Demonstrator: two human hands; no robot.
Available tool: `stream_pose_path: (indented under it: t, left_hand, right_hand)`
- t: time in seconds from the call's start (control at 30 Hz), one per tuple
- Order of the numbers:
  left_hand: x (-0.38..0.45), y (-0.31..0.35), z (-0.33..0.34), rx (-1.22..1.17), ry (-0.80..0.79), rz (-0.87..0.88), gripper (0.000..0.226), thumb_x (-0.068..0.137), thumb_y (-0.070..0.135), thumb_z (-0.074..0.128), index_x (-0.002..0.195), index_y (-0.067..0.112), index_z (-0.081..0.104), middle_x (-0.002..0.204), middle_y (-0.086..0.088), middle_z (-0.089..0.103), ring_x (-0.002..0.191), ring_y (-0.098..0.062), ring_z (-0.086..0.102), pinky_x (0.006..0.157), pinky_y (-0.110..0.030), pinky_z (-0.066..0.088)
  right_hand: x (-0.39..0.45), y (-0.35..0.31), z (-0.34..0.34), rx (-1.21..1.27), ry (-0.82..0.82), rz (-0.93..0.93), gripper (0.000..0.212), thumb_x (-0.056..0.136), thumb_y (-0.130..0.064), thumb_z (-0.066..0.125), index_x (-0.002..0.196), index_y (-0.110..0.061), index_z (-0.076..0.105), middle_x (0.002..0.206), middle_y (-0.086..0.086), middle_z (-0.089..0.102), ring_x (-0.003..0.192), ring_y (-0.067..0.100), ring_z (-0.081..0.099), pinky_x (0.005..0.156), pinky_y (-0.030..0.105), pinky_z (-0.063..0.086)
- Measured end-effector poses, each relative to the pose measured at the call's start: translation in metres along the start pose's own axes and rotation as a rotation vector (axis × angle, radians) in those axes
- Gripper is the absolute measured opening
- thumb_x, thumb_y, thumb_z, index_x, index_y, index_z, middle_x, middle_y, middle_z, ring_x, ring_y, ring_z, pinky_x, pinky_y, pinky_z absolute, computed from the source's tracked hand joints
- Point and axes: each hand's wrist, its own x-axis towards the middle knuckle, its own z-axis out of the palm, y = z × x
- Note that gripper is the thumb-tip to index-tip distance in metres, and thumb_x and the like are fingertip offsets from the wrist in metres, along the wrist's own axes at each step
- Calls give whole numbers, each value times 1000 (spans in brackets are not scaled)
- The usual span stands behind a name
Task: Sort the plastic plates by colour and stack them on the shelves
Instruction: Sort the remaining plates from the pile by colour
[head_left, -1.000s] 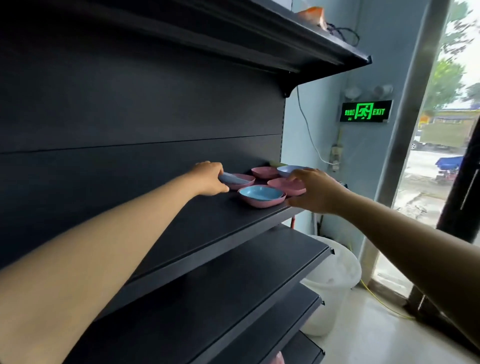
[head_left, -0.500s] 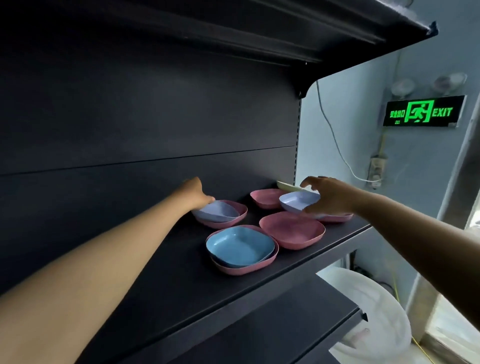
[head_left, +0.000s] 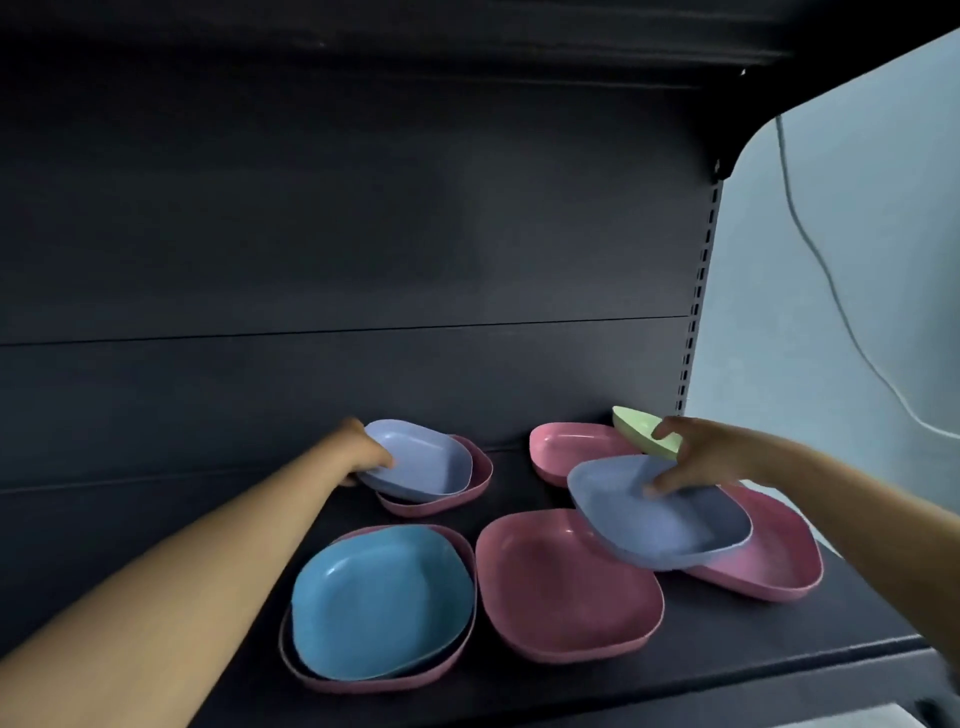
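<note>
here both hands grip tilted lavender plates.

Pink plates on the dark shelf — lavender, blue, perhaps green atop them.

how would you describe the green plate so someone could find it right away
On the dark metal shelf, look to the back right corner by the slotted upright. There the pale green plastic plate sits tilted, behind the right hand and beside a pink plate. It is the only green plate in view.
</note>
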Motion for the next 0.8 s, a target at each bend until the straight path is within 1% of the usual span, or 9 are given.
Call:
stream_pose_path:
  t: [0.1,0.2,0.33,0.37,0.47,0.53,0.63,0.73,0.8]
  left_hand:
    - [4,-5,6,-79,14,-82,52,80,11,70,126,5,45,125,-14,49,103,-26,52,71,-30,49]
    - [9,-11,9,-194,37,-108,46,77,6,72,117,3,50,120,-16,53,96,-25,53,60,-28,47]
    - [13,-16,9,-367,114,-83,31,76,4,74,99,0,53,106,-17,58,86,-27,55,70,-34,49]
    - [11,-17,8,-403,136,-73,28,76,4,74,95,1,54,103,-17,59,85,-27,56,71,-34,49]
    - [5,-21,3,-553,176,-45,28,77,3,74,99,-1,58,104,-17,62,90,-29,60,72,-34,51]
    - [-2,-27,-4,-637,184,-33,29,77,3,74,102,-2,59,106,-18,63,92,-30,62,74,-34,52]
    - [-16,-44,-20,-716,198,-21,30,78,5,73,103,-1,59,108,-15,64,95,-29,63,75,-33,52]
    - [-38,-72,-46,-790,240,-28,25,80,6,72,100,2,56,107,-12,62,93,-25,61,67,-29,53]
    - [-55,-99,-72,-818,276,-25,21,81,6,71,96,4,56,106,-11,61,94,-25,61,66,-27,54]
  right_hand:
    - [16,3,1,17,-92,-10,60,71,-29,82,121,-11,53,103,3,61,93,23,64,76,32,54]
    - [26,8,2,14,-176,-8,42,70,-29,83,101,-9,62,99,5,67,88,21,68,68,28,56]
    - [39,18,0,130,-253,0,95,28,-50,94,105,-1,67,99,9,71,86,22,66,78,33,51]
    - [43,20,-1,176,-269,7,100,22,-46,95,105,3,67,99,13,72,88,25,66,79,35,49]
    - [36,4,-10,274,-285,19,71,42,-26,93,100,8,68,96,17,73,99,36,68,76,35,51]
    - [28,-15,-14,340,-282,2,56,50,-12,88,98,9,67,88,15,75,85,29,72,64,26,54]
    - [16,-56,-10,392,-286,-64,49,54,-13,83,95,8,66,81,14,75,72,23,73,59,28,58]
    - [-1,-111,4,453,-254,-128,26,77,-8,76,95,7,66,71,11,73,59,19,70,48,22,52]
    - [-11,-151,16,491,-213,-171,31,77,-8,75,102,7,66,84,13,74,68,23,69,56,25,53]
